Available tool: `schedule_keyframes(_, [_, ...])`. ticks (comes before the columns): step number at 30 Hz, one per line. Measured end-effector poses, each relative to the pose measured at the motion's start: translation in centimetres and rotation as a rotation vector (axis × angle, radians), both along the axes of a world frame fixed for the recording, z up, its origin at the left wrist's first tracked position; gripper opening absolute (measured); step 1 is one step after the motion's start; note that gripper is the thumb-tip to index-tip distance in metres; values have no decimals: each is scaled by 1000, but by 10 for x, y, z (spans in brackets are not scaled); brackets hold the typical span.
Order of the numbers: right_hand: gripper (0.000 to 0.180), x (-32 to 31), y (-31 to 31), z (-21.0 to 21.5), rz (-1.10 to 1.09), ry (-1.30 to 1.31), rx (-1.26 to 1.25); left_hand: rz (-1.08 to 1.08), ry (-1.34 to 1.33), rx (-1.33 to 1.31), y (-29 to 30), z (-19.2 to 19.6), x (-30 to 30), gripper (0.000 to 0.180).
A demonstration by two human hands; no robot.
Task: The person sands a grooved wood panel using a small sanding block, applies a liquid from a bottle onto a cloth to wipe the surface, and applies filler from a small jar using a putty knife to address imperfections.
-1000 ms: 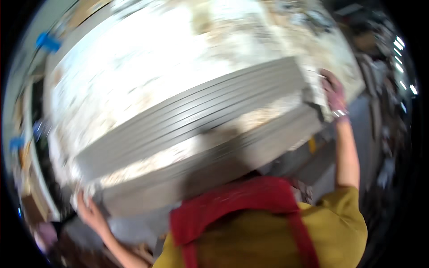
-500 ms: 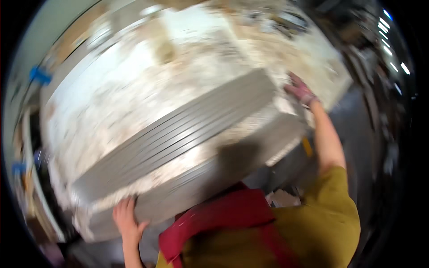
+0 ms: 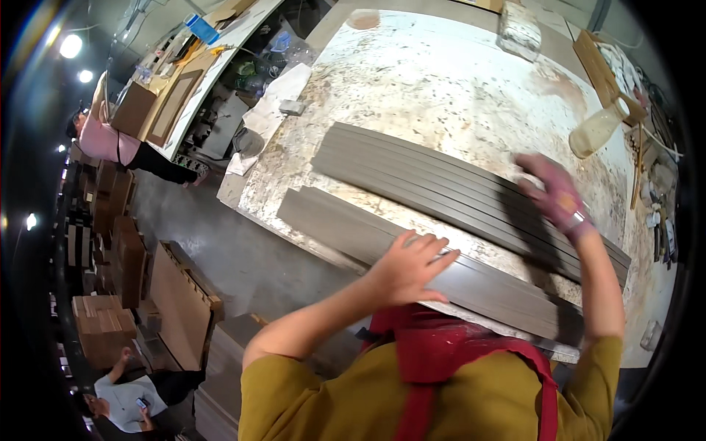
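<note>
Head view: workshop with a concrete floor (image 3: 220,250), stacked brown boards (image 3: 103,323) at the lower left, and a long side bench (image 3: 220,44) at the upper left cluttered with tools and flat pieces. Two other people are there: one in a pink top (image 3: 110,143) by the side bench, one seated at the bottom left (image 3: 129,400) with a phone.

The main bench (image 3: 441,95) has a white, paint-spattered, crusty top. A plastic bottle (image 3: 597,128) lies at its right side, with a wrapped block (image 3: 519,29) at the far edge.

Two groups of long grey strips lie diagonally on the bench. The far strips (image 3: 412,176) sit side by side in a flat row. The near strips (image 3: 346,224) lie along the bench's front edge, just beside the far row and touching or nearly touching it.

The left hand (image 3: 408,268) is bare, fingers spread and flat, pressing down on top of the near strips, nothing gripped. The right hand (image 3: 555,195) wears a pinkish glove, fingers loosely open, palm resting on the far strips toward their right end, not closed on anything.

The person wears a mustard shirt and a red apron (image 3: 456,353).

Change: a second ago the hands were at the two outer ends of the strip bundle, left low at the corner, right at the far end. Now both have moved inward onto the tops, and the strips lie settled in two flat groups. The camera is steadier and the blur is gone. This reads as the strips being laid down and now pressed or levelled, not carried.
</note>
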State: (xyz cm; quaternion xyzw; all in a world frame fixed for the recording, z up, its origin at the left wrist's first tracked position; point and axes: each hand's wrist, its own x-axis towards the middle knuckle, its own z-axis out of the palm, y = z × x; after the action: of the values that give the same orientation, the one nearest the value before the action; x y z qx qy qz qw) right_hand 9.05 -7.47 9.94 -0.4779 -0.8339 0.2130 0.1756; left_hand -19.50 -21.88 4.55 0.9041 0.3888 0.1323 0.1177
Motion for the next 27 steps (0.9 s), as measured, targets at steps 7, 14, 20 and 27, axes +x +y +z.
schedule_keyframes(7, [51,-297,119,-23,274,15,-101,67,90,-63,10,19,-58,78])
schedule_keyframes(14, [46,-470,162,-87,290,-216,38,96,-128,219,13,-22,-71,43])
schedule_keyframes(20, [34,-487,192,-125,347,-87,349,91,-72,228,14,-41,-67,39])
schedule_keyframes(27, [42,-487,222,-158,319,-92,123,186,-220,363,13,-58,-46,31])
